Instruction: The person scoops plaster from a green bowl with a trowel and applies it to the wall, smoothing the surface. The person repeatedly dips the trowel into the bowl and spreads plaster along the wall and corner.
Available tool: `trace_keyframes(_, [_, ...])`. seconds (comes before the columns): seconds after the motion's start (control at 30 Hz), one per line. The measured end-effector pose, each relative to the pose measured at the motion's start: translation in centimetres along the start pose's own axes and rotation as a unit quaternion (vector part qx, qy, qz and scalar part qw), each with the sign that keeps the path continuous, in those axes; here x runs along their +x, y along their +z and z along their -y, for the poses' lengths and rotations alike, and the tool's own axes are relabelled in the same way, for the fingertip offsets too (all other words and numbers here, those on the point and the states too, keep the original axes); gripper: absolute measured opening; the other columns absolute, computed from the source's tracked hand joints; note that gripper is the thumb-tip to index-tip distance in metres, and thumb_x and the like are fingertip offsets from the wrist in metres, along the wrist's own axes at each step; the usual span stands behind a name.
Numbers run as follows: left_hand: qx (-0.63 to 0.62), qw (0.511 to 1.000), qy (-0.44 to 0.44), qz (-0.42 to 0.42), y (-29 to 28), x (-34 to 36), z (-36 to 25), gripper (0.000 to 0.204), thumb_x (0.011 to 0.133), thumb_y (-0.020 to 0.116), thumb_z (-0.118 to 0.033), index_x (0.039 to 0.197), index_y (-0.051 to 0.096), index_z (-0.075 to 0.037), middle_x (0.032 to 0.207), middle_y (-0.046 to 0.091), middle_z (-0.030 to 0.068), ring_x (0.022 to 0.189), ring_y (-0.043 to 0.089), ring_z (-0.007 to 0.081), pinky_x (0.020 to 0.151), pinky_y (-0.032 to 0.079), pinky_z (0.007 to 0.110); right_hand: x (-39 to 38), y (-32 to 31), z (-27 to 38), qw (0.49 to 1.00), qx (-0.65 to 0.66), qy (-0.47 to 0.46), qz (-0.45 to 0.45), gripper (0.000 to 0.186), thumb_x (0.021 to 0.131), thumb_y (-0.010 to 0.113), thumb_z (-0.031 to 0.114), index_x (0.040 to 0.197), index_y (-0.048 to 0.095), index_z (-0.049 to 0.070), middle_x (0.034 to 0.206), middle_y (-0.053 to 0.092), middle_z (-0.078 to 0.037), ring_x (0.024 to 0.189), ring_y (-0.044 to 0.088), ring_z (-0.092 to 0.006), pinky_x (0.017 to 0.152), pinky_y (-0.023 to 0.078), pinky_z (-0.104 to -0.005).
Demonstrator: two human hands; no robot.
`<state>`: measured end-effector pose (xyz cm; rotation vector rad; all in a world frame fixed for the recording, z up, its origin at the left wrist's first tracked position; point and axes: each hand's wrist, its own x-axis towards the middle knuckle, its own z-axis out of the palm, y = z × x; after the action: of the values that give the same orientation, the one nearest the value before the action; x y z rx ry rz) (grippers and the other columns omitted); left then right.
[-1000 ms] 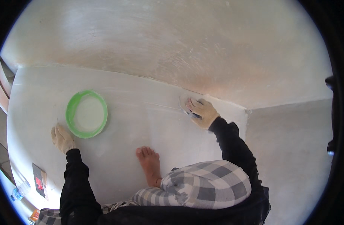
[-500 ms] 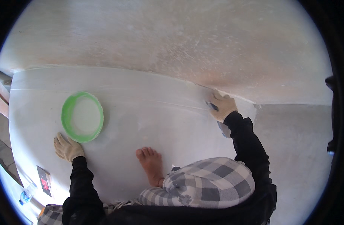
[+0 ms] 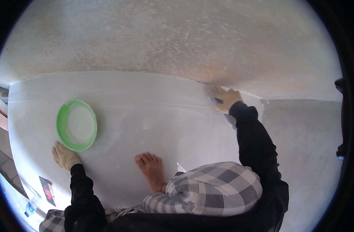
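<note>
My left hand point(image 3: 65, 156), in a cream work glove, rests on the smooth white surface point(image 3: 142, 131) with its fingers stretched out. Just beyond it sits a round green basin point(image 3: 62, 120) holding a whitish substance. Over at the right, my gloved right hand point(image 3: 230, 99) is closed on a flat trowel whose dark handle point(image 3: 218, 101) shows beside the fingers. The trowel's far end is smeared by motion at the seam where the white surface meets the mottled wall point(image 3: 177, 46). A bluish-grey piece point(image 3: 231, 120), perhaps the trowel's near end, shows below the wrist.
My bare foot point(image 3: 150, 170) and checked trouser leg point(image 3: 215, 189) occupy the near middle. A grey wall point(image 3: 300, 139) rises at the right. A dark flat box point(image 3: 48, 191) and a clear plastic bottle point(image 3: 31, 207) lie at the near left, beside the surface's left edge.
The view has shifted slightly, so the basin and left hand appear a little farther left. My right hand has moved slightly toward the wall seam with the trowel.
</note>
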<state>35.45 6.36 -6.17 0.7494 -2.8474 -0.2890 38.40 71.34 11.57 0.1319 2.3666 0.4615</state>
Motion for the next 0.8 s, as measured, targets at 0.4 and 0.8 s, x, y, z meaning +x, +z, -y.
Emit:
trace_keyframes(0.4, [-0.693,0.621,-0.158,0.331,-1.7,5.3,-6.0,0.076,0.102,0.036,-0.063,0.118,0.066,0.004,0.108,0.070,0.0130,0.098,0.065,0.0204,0.091,0.050,0.032,-4.1,-7.0,7.2,0.666,0.705,-0.168,0.176,0.064,0.082,0.063,0.030,0.136,0.057,-0.004,0.119,0.068,-0.016,0.105,0.065,-0.0229,0.095,0.049,-0.0332])
trace_keyframes(0.8, [-0.679,0.586,-0.211,0.387,-5.9,5.0,-12.2,0.072,0.090,0.061,-0.063,0.118,0.066,0.003,0.107,0.068,0.0117,0.098,0.064,0.0200,0.085,0.052,0.035,-1.1,-14.0,26.0,0.806,0.123,-0.501,-0.290,0.061,0.082,0.067,0.024,0.140,0.056,0.012,0.145,0.053,-0.014,0.111,0.059,-0.0319,0.092,0.049,-0.0418])
